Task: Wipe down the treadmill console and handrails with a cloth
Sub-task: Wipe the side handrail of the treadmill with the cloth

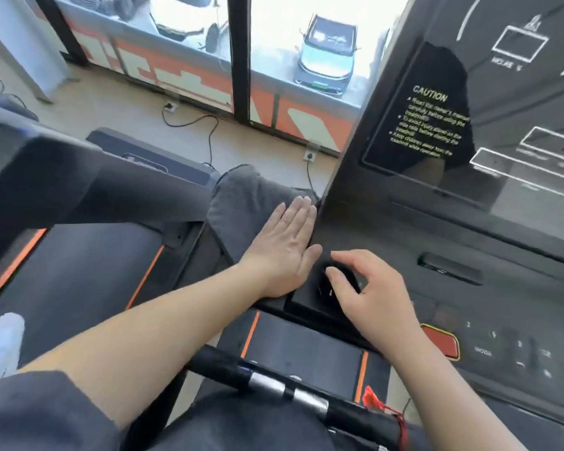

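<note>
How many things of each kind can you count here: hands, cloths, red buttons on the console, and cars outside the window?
Hands: 2, left hand flat on the cloth, right hand over the console
Cloths: 1, grey cloth
Red buttons: 1, red button
Cars: 2 clearly seen, blue car and white car; more may be cut off at the top edge
Total: 6

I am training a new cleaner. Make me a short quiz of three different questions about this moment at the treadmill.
1. True or false: the left hand lies flat on the grey cloth.
2. Which colour is the CAUTION text on the console? A) yellow B) blue C) white
3. Fill in: the right hand hovers over a round black ____, holding nothing.

Key: 1 true; 2 A; 3 knob.
</note>
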A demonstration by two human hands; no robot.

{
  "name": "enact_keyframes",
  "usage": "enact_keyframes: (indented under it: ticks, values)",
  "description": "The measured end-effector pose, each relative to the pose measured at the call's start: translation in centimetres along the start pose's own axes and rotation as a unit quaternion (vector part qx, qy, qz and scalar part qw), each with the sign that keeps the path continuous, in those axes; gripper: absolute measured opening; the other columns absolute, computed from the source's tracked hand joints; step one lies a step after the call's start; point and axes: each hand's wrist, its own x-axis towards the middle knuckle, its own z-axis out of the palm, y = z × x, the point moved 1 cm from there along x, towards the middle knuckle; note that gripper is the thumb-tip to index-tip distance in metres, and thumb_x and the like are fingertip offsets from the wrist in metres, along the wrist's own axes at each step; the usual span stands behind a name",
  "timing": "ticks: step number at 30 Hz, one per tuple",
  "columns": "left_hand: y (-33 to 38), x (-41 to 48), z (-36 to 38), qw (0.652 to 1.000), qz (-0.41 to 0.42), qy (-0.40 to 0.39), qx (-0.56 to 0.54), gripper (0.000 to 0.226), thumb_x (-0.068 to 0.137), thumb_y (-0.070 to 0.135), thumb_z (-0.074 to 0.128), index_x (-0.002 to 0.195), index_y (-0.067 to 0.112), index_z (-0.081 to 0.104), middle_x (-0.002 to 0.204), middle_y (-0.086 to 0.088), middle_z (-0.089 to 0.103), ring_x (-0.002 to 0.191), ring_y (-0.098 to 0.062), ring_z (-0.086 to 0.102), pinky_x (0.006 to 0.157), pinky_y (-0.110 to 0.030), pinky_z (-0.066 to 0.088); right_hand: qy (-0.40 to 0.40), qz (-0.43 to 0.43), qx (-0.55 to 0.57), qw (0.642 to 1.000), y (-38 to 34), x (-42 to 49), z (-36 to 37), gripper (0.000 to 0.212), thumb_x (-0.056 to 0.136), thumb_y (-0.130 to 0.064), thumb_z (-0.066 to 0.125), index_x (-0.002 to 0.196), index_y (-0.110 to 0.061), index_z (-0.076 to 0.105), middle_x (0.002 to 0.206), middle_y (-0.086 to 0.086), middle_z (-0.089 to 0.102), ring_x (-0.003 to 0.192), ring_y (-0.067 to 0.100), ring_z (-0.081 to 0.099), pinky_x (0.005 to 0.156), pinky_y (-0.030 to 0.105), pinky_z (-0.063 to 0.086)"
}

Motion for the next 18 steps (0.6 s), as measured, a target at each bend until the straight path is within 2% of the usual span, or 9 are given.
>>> enact_keyframes:
  ticks: [3,5,6,8,9,11,13,15,18]
  values:
    - [-2.4,-1.0,-1.2,0.996,0.085,-0.027,0.01,0.069,0.106,0.052,0.007,0.162,0.016,-0.01,0.17,-0.001,-0.017,0.154,-0.013,-0.025,0.127,-0.039,-0.011,0.0,0.008,-0.002,1.0,0.6,-0.9,-0.1,0.02,0.092,-0.018,0.073,0.111,-0.017,0.075,0.107,-0.013,0.072,0.104,0.002,0.063,0.094,0.024,0.05]
    - [-5.6,0.5,-2.7,0.99,0.112,-0.023,0.079,0.067,0.103,0.057,0.005,0.164,0.029,-0.002,0.171,0.005,-0.009,0.157,-0.014,-0.014,0.127,-0.043,-0.007,-0.008,0.013,-0.004,1.0,0.7,-1.4,0.1,0.021,0.092,-0.018,0.072,0.112,-0.017,0.075,0.109,-0.012,0.072,0.106,0.005,0.064,0.095,0.028,0.051]
    - [-7.0,1.2,-3.3,0.99,0.087,-0.014,0.112,0.067,0.101,0.061,0.003,0.162,0.036,-0.001,0.171,0.005,-0.006,0.158,-0.016,-0.01,0.127,-0.048,-0.007,-0.011,0.013,-0.007,1.0,0.6,-1.5,0.3,0.021,0.092,-0.019,0.071,0.113,-0.017,0.074,0.11,-0.011,0.071,0.107,0.007,0.063,0.094,0.03,0.051]
    - [-8.1,1.6,-3.5,0.99,-0.026,-0.002,0.137,0.068,0.098,0.068,0.002,0.16,0.043,-0.003,0.172,-0.002,-0.007,0.158,-0.019,-0.011,0.123,-0.059,-0.01,-0.017,0.004,-0.025,1.0,0.4,-1.8,0.7,0.022,0.092,-0.019,0.071,0.114,-0.018,0.073,0.113,-0.01,0.07,0.11,0.011,0.062,0.094,0.032,0.051]
    - [-7.5,1.3,-3.1,0.989,-0.077,0.004,0.127,0.069,0.097,0.068,0.002,0.161,0.041,-0.004,0.172,-0.005,-0.009,0.158,-0.02,-0.014,0.121,-0.063,-0.011,-0.019,-0.006,-0.035,0.999,0.2,-1.9,0.9,0.023,0.092,-0.02,0.071,0.114,-0.018,0.073,0.114,-0.009,0.07,0.111,0.011,0.061,0.096,0.032,0.05]
    - [-4.7,-0.4,-1.7,0.99,-0.107,0.019,0.092,0.072,0.098,0.062,0.002,0.163,0.03,-0.005,0.171,-0.009,-0.012,0.157,-0.022,-0.017,0.121,-0.062,-0.01,-0.026,-0.022,-0.041,0.999,0.0,-2.3,1.2,0.024,0.092,-0.021,0.071,0.115,-0.018,0.073,0.116,-0.009,0.07,0.114,0.011,0.061,0.1,0.032,0.049]
    - [-1.7,-3.5,0.0,0.995,-0.074,0.029,0.056,0.072,0.1,0.055,0.004,0.164,0.022,0.0,0.172,-0.008,-0.009,0.157,-0.021,-0.014,0.124,-0.057,-0.008,-0.034,-0.03,-0.035,0.998,-0.3,-2.5,1.5,0.025,0.092,-0.023,0.07,0.116,-0.018,0.073,0.117,-0.008,0.07,0.114,0.011,0.061,0.101,0.031,0.049]
    - [-0.6,-6.7,1.2,0.999,-0.005,0.035,0.033,0.07,0.102,0.051,0.007,0.164,0.019,0.007,0.172,-0.007,-0.002,0.158,-0.019,-0.007,0.126,-0.051,-0.004,-0.028,-0.039,-0.025,0.999,-0.5,-2.6,1.9,0.024,0.092,-0.022,0.07,0.115,-0.017,0.073,0.114,-0.008,0.071,0.111,0.011,0.063,0.099,0.031,0.049]
    - [-3.4,-6.8,0.3,0.994,0.088,0.012,0.058,0.067,0.104,0.058,0.011,0.164,0.028,0.007,0.172,-0.003,-0.002,0.159,-0.019,-0.005,0.127,-0.049,-0.002,-0.02,-0.051,-0.004,0.998,-1.0,-2.7,2.8,0.021,0.091,-0.018,0.071,0.112,-0.016,0.074,0.109,-0.007,0.071,0.105,0.012,0.065,0.094,0.033,0.051]
